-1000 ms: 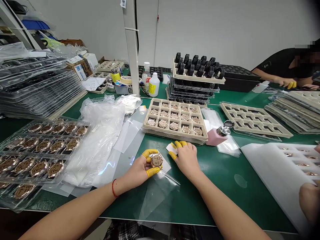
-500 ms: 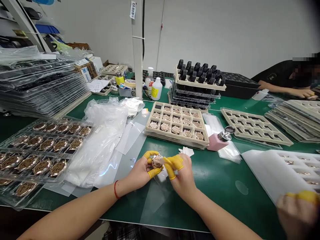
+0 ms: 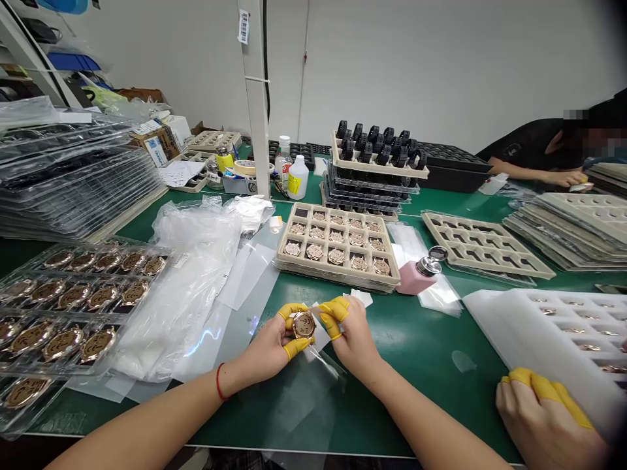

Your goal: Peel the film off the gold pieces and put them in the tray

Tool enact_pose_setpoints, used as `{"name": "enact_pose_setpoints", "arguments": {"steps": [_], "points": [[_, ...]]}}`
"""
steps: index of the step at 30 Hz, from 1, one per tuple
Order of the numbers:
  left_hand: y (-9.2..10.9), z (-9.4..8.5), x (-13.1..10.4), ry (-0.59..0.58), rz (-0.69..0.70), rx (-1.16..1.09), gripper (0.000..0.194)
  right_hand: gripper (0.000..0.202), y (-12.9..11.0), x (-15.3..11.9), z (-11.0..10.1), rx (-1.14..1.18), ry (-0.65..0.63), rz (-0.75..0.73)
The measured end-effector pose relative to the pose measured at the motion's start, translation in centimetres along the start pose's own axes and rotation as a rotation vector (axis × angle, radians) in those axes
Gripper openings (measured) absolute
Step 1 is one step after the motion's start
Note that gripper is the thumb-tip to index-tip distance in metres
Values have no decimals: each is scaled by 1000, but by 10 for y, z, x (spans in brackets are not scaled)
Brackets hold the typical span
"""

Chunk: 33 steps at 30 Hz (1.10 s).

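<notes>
My left hand [image 3: 272, 344], in yellow finger cots, grips a rose-gold watch case [image 3: 304, 325] by its edge between thumb and fingers. Its marked back faces up towards me. Close to the right side of the case, my right hand [image 3: 353, 334] has its yellow-covered fingertips pinched together. A pale, thin bit shows at those fingertips, too small to name. Below the hands, clear film [image 3: 298, 398] lies on the green table. Just beyond them stands a beige tray [image 3: 337, 273] with watch cases in its compartments.
Clear trays of watch cases [image 3: 63, 343] and plastic bags [image 3: 171, 294] lie left. A pink pump bottle [image 3: 416, 277] stands right of the beige tray. Black watches [image 3: 375, 147] top a stack behind. At right, another person's hand [image 3: 543, 418] is by a white foam tray [image 3: 514, 333].
The view has shifted slightly to the right. My right fingertips have moved off the face of the watch case to its upper right edge. The neighbour's hand has moved left along the foam tray.
</notes>
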State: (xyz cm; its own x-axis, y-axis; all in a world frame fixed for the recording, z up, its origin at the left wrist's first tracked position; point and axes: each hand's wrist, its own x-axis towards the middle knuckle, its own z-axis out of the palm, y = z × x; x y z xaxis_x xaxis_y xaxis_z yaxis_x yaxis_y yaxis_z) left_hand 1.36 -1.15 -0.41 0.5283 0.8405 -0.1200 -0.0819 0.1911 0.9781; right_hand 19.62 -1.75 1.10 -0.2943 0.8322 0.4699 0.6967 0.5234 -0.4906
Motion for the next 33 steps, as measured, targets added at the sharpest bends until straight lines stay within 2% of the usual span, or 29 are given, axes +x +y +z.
{"name": "enact_pose_setpoints", "arguments": {"steps": [3, 5, 9, 12, 15, 18, 20, 22, 24, 26, 28, 30, 33], "points": [[-1, -2, -1, 19, 6, 34, 43, 23, -5, -1, -2, -33, -34, -107], [-2, -2, -2, -4, 8, 66, 41, 22, -7, -2, 3, -57, -52, -118], [-4, 0, -2, -62, -30, -15, 42, 20, 9, -1, 15, 28, -73, 49], [-3, 1, 0, -32, -41, -79, 44, 20, 34, 5, 18, 214, -119, 247], [-3, -1, 2, -3, -49, -109, 47, 23, 48, 8, 19, 141, -103, 311], [-7, -2, 4, 11, -52, -141, 54, 25, 37, 3, 23, 81, -74, 265], [-10, -2, 5, -10, -29, -181, 60, 30, 20, 2, 27, 246, -129, 287], [-11, -3, 6, -7, -22, -204, 70, 37, 8, 12, 28, 414, -186, 327], [-8, -4, 6, 55, -58, -191, 78, 37, 7, 42, 23, 492, -190, 335], [-2, -6, 6, 119, -122, -172, 77, 30, 17, 91, 12, 459, -130, 326], [4, -10, 6, 141, -173, -168, 70, 26, 36, 149, 1, 214, 56, 358], [7, -14, 8, 146, -195, -163, 61, 26, 53, 202, -5, 123, 134, 385], [7, -19, 12, 161, -190, -137, 52, 22, 58, 250, 6, 45, 148, 419]]}}
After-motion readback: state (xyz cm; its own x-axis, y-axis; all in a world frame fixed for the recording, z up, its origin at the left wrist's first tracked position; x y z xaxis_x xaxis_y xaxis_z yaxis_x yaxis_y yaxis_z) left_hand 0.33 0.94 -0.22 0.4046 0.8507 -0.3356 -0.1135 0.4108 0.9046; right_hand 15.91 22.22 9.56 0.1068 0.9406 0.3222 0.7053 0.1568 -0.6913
